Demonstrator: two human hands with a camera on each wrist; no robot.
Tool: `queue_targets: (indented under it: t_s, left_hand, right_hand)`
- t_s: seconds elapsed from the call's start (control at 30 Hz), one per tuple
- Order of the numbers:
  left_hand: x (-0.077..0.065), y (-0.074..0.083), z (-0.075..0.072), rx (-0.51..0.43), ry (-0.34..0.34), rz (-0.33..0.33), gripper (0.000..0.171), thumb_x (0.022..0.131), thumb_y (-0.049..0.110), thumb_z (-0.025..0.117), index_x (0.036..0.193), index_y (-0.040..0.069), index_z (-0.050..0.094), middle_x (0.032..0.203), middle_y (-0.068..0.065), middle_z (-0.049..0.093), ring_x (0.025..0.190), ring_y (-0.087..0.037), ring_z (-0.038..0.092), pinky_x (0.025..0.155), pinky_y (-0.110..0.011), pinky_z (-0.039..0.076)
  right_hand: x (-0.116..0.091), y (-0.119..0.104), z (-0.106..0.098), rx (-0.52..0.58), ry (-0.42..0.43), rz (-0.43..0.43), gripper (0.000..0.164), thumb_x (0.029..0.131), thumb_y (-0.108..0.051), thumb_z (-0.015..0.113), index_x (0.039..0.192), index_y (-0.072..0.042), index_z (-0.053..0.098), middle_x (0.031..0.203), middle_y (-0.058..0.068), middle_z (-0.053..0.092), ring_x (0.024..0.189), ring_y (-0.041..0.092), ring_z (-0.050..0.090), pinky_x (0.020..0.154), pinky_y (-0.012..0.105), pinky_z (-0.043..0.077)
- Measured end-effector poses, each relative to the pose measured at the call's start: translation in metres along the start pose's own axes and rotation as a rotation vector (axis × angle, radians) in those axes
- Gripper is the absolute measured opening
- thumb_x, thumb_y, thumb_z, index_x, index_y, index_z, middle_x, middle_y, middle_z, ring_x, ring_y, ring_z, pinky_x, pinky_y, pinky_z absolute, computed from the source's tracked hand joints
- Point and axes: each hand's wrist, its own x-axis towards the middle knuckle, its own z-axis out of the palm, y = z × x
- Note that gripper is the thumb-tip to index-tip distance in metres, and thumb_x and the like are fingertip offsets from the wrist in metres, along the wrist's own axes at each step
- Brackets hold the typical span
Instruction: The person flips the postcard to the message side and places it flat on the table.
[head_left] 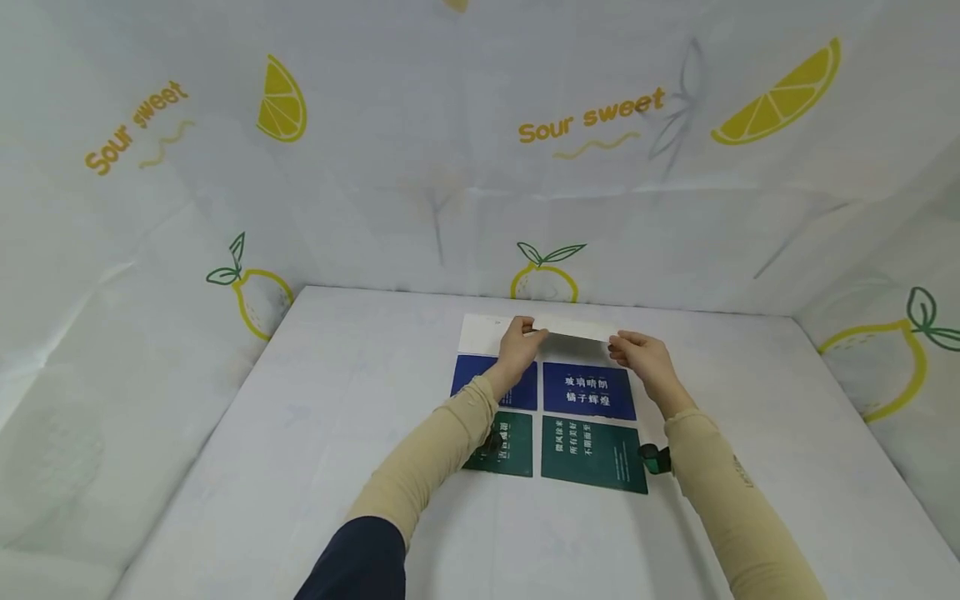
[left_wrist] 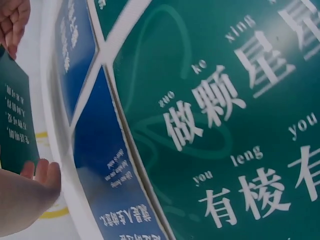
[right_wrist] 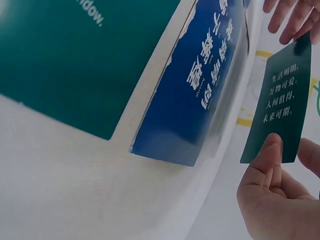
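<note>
Both hands hold up one card (head_left: 576, 327) above the far end of a group of cards, its pale side toward the head view. In the right wrist view this card (right_wrist: 280, 100) shows a dark green face with white lettering. My left hand (head_left: 516, 346) pinches its left end, and my right hand (head_left: 647, 360) pinches the right end. Below lie two blue cards, the right one (head_left: 588, 392) fully seen and the left one (head_left: 480, 372) partly behind the left forearm. Nearer are two green cards, one on the right (head_left: 592, 454) and one on the left (head_left: 517, 450), partly covered.
A white card (head_left: 477, 335) lies beyond the left blue card, beside the left hand. The white table (head_left: 360, 375) meets a lemon-printed backdrop (head_left: 420, 217) at its far edge. Dark wrist cameras, such as the right one (head_left: 655, 458), sit over the cards' near side.
</note>
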Motion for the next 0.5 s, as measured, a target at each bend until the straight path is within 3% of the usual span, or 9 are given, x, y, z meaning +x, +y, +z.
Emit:
queue_targets:
  t_s: [0.17, 0.23, 0.33, 0.37, 0.4, 0.43, 0.47, 0.5]
  left_hand:
    - [0.008, -0.010, 0.003, 0.120, 0.026, -0.046, 0.040, 0.093, 0.019, 0.055, 0.129, 0.003, 0.051, 0.123, -0.015, 0.056, 0.110, -0.026, 0.056, 0.087, -0.036, 0.049]
    - [0.034, -0.040, 0.008, 0.173, 0.033, -0.019, 0.038, 0.092, 0.022, 0.056, 0.126, 0.007, 0.055, 0.121, -0.013, 0.059, 0.107, -0.024, 0.058, 0.083, -0.034, 0.051]
    - [0.082, -0.099, 0.017, 0.240, 0.038, 0.041, 0.036, 0.090, 0.033, 0.057, 0.123, 0.018, 0.059, 0.120, -0.005, 0.063, 0.103, -0.017, 0.060, 0.077, -0.029, 0.052]
    - [0.093, -0.113, 0.019, 0.253, 0.042, 0.073, 0.037, 0.089, 0.037, 0.058, 0.123, 0.020, 0.060, 0.119, -0.002, 0.063, 0.102, -0.015, 0.061, 0.074, -0.028, 0.052]
    - [0.099, -0.120, 0.019, 0.242, 0.022, 0.057, 0.037, 0.089, 0.037, 0.058, 0.123, 0.022, 0.060, 0.121, -0.001, 0.063, 0.104, -0.015, 0.061, 0.075, -0.028, 0.052]
    - [0.089, -0.106, 0.016, 0.237, 0.003, 0.021, 0.038, 0.090, 0.035, 0.057, 0.125, 0.022, 0.059, 0.125, 0.000, 0.061, 0.110, -0.016, 0.059, 0.081, -0.030, 0.052]
    - [0.070, -0.085, 0.013, 0.226, -0.004, 0.000, 0.037, 0.092, 0.032, 0.055, 0.126, 0.018, 0.059, 0.126, -0.003, 0.061, 0.108, -0.016, 0.059, 0.077, -0.025, 0.051]
    - [0.045, -0.056, 0.007, 0.212, -0.019, -0.026, 0.038, 0.093, 0.028, 0.053, 0.128, 0.013, 0.057, 0.130, -0.006, 0.058, 0.113, -0.020, 0.057, 0.082, -0.028, 0.051]
  right_hand:
    - [-0.003, 0.000, 0.000, -0.032, -0.001, 0.016, 0.071, 0.088, -0.056, 0.051, 0.141, -0.009, 0.041, 0.114, 0.010, 0.060, 0.092, 0.014, 0.058, 0.085, 0.030, 0.050]
    - [-0.004, -0.003, 0.001, -0.030, -0.002, 0.024, 0.067, 0.090, -0.050, 0.052, 0.141, -0.008, 0.040, 0.114, 0.013, 0.059, 0.093, 0.017, 0.057, 0.087, 0.034, 0.049]
    - [-0.010, -0.013, 0.001, -0.062, -0.002, 0.042, 0.063, 0.091, -0.046, 0.052, 0.141, -0.008, 0.040, 0.119, 0.015, 0.057, 0.094, 0.018, 0.057, 0.091, 0.041, 0.048]
    - [-0.015, -0.021, 0.001, -0.072, -0.013, 0.051, 0.062, 0.092, -0.043, 0.052, 0.141, -0.006, 0.039, 0.122, 0.017, 0.056, 0.096, 0.020, 0.058, 0.093, 0.044, 0.047]
    - [-0.022, -0.030, -0.001, -0.088, -0.023, 0.059, 0.061, 0.093, -0.041, 0.050, 0.141, -0.005, 0.038, 0.124, 0.019, 0.055, 0.098, 0.023, 0.058, 0.094, 0.046, 0.046]
    - [-0.029, -0.041, -0.002, -0.103, -0.032, 0.066, 0.060, 0.094, -0.038, 0.050, 0.142, -0.004, 0.037, 0.125, 0.021, 0.054, 0.100, 0.026, 0.059, 0.095, 0.046, 0.045]
    - [-0.037, -0.050, -0.004, -0.120, -0.042, 0.059, 0.059, 0.095, -0.036, 0.050, 0.141, -0.002, 0.037, 0.124, 0.022, 0.055, 0.100, 0.027, 0.060, 0.093, 0.046, 0.046]
    - [-0.044, -0.059, -0.006, -0.137, -0.048, 0.053, 0.058, 0.095, -0.034, 0.050, 0.141, 0.000, 0.037, 0.121, 0.023, 0.055, 0.098, 0.027, 0.061, 0.090, 0.043, 0.048]
